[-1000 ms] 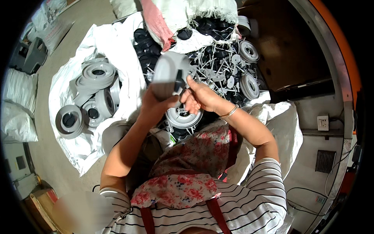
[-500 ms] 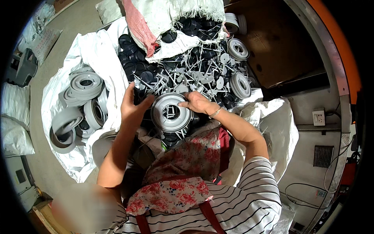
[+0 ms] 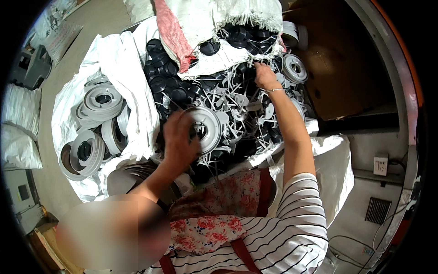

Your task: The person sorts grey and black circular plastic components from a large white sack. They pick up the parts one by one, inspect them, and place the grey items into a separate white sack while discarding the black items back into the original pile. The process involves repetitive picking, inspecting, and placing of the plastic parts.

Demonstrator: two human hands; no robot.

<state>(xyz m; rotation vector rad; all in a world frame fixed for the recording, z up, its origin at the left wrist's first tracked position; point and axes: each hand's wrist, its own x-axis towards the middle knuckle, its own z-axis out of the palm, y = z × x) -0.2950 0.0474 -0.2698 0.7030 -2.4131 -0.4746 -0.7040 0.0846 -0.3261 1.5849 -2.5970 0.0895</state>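
Observation:
My left hand (image 3: 179, 142) grips a grey round plastic reel (image 3: 210, 129) by its rim, just above a heap of black discs (image 3: 166, 80) and pale grey spoked parts (image 3: 237, 102). My right hand (image 3: 264, 75) is stretched out to the far side of that heap. Its fingers are down among the spoked parts and black discs, so I cannot see whether they hold one.
A white sack (image 3: 132, 96) at the left holds several stacked grey reels (image 3: 98, 98). A woven sack with a red stripe (image 3: 175, 34) spills black discs at the top. More grey reels (image 3: 294, 67) lie at the right beside a brown board (image 3: 346, 68). A wall socket (image 3: 379, 165) is at the right.
Both hands held the reel close to the chest. My right hand has let go and reached out to the far heap, while my left hand has lowered the reel.

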